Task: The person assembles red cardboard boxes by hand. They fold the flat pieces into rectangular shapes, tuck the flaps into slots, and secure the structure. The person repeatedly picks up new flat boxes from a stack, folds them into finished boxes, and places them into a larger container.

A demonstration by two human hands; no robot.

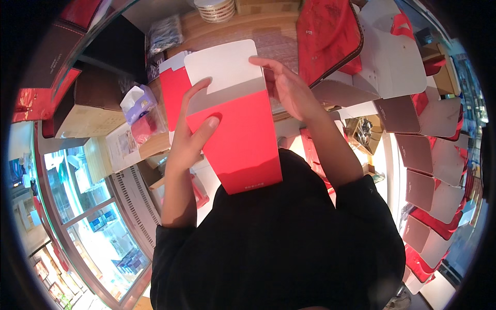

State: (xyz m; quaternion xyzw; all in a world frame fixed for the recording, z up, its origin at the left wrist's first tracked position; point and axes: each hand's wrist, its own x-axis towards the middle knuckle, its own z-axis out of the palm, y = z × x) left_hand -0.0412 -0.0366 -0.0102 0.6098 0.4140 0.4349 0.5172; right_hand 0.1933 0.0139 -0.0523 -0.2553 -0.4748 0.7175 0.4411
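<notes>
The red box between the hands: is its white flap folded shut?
No, the red box is open, with its white flap extending beyond the opening.

Left hand: our thumb and forefinger spread
Right hand: our topmost finger stretched leftward
Forearms: ours, bare

Open box: paperboard; red outer face smooth, low sheen; white inner surface matt. Desk: wood-look surface, visible grain. Shirt: black cloth, matt. Clear bag: thin plastic film, wrinkled, glossy. Brown carton: cardboard, matt.
</notes>
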